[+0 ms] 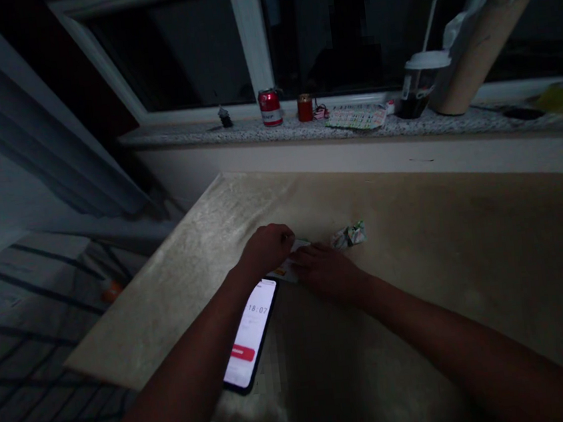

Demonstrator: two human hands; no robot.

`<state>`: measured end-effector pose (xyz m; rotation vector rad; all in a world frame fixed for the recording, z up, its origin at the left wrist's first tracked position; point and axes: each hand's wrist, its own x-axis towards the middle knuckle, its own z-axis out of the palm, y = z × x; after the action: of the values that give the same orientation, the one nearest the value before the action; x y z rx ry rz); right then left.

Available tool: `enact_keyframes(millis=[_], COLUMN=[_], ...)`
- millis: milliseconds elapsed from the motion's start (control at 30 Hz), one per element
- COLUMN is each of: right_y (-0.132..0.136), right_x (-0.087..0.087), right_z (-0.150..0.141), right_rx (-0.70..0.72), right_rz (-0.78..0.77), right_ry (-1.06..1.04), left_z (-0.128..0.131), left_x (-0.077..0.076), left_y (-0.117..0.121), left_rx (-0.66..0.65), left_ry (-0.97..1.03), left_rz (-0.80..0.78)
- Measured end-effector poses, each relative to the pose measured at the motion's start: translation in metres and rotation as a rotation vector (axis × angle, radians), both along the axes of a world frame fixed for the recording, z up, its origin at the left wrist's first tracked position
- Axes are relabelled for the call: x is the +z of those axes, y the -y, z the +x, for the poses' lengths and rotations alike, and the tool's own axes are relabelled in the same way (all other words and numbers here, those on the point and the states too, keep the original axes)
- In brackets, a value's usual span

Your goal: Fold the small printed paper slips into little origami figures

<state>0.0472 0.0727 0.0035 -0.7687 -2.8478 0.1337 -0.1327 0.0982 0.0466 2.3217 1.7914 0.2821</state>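
My left hand (266,247) and my right hand (324,270) meet over a small pale packet (288,271) lying on the beige table (446,247). The fingers of both hands are curled and pressed on the packet, which they mostly cover. A lit phone (251,333) with a white screen and a red button lies just below my left wrist. A crumpled wrapper (348,235) sits right beside my right hand.
The scene is dim. On the stone windowsill (253,132) behind the table stand a red can (270,107), a small red jar (305,108), a lidded cup with a straw (421,82), a cardboard tube (484,35) and a printed sheet (357,117). Striped bedding (30,311) lies left.
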Motion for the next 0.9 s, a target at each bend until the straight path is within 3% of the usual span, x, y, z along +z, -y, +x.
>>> enact_keyframes(millis=[133,333,667,900], right_y=[-0.011,-0.016,-0.014,-0.008], right_x=[-0.008,-0.004,-0.003,-0.001], right_z=[-0.001,0.004,0.01,0.013], right_rx=[0.09,0.127,0.064,-0.008], right_rz=[0.075,0.129,0.149,0.088], right_ry=[0.088,0.158,0.119,-0.025], left_z=[-0.01,-0.014,-0.011,-0.005], left_x=[-0.003,-0.003,-0.005,-0.003], left_y=[0.004,0.005,0.008,0.008], left_rx=[0.016,0.008,-0.04,-0.059], left_ry=[0.004,0.032,0.113,0.175], left_rz=[-0.009,0.008,0.046,0.052])
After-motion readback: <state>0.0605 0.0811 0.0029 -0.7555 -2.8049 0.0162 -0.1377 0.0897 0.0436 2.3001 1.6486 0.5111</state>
